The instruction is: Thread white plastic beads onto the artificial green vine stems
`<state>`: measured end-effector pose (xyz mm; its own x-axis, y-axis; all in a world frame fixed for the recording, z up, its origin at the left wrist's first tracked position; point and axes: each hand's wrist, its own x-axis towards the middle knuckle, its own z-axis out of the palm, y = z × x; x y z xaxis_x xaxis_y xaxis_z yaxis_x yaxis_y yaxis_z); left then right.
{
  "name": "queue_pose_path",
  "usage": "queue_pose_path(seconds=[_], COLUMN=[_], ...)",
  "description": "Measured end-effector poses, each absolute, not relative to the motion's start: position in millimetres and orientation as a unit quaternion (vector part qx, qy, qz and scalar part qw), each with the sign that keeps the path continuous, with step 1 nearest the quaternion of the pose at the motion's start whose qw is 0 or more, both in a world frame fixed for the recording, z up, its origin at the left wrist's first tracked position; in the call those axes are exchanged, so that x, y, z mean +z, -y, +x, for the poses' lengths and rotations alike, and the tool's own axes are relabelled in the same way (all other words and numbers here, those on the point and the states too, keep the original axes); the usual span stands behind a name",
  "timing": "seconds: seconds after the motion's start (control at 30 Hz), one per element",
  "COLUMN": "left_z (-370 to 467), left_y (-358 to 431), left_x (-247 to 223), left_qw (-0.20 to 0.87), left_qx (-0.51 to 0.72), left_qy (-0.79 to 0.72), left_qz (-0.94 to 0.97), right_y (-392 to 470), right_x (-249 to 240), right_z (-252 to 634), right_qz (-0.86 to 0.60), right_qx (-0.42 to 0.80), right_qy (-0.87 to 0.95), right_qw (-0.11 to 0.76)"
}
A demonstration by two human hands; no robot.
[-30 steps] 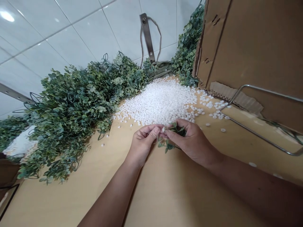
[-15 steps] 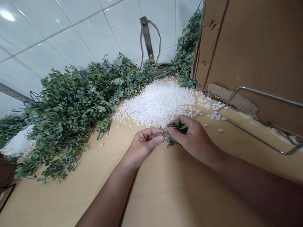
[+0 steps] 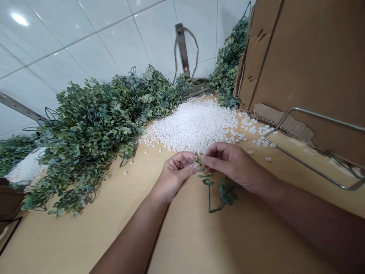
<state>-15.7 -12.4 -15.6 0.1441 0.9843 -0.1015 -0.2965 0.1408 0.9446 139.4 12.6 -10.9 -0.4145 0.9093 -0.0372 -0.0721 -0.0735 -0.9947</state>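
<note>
My left hand (image 3: pixel 181 171) pinches an artificial leaf sprig (image 3: pixel 208 182) near its upper end, thumb against forefinger. Close beside it, my right hand (image 3: pixel 228 161) is closed, its thumb and forefinger pressed on the same end of the sprig. Whether a small white piece is also between those fingertips is hidden. The green stem hangs below both hands, bends sharply and runs to a leafy clump (image 3: pixel 227 191) under my right wrist. Just beyond my fingers lies a heap of small white plastic caps or beads (image 3: pixel 196 123).
A large pile of artificial greenery (image 3: pixel 94 125) lies to the left, with more greenery (image 3: pixel 232 57) at the back. On the right stand a cardboard box (image 3: pixel 310 68) and a bent metal wire frame (image 3: pixel 309 164). A white tiled wall (image 3: pixel 114 49) rises behind the wooden table (image 3: pixel 182 239).
The leafy part of the sprig has dropped out of my right hand and hangs lower. My right fingers have shifted to its upper end beside my left hand. The view has shifted slightly.
</note>
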Motion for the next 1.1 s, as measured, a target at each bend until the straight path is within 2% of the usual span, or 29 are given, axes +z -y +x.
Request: queue_pose_path(seconds=[0.13, 0.3, 0.47, 0.53, 0.67, 0.77, 0.9, 1.1], left_z=[-13, -11, -15, -22, -46, -59, -56, -46], left_y=[12, 11, 12, 10, 1, -5, -11, -16], left_x=[-17, -19, -17, -17, -21, -27, -35, -38], left_qw=[0.593, 0.537, 0.525, 0.472, 0.282, 0.182, 0.115, 0.057], left_qx=[0.531, 0.534, 0.513, 0.512, 0.486, 0.439, 0.389, 0.301], left_qy=[-0.436, -0.48, -0.49, -0.522, -0.64, -0.675, -0.651, -0.641], left_qz=[0.42, 0.442, 0.471, 0.493, 0.523, 0.564, 0.641, 0.704], right_y=[-7, -3, -4, -4, -3, -1, 2, -4], right_x=[-20, -17, -14, -15, -17, -16, -13, -17], right_z=[131, 132, 134, 134, 135, 133, 130, 131], right_qz=[-0.365, -0.376, -0.379, -0.388, -0.401, -0.386, -0.404, -0.423], right_qx=[0.588, 0.56, 0.524, 0.514, 0.5, 0.566, 0.633, 0.512], right_qy=[0.623, 0.677, 0.7, 0.701, 0.699, 0.658, 0.612, 0.702], right_qw=[0.365, 0.293, 0.303, 0.306, 0.316, 0.313, 0.25, 0.257])
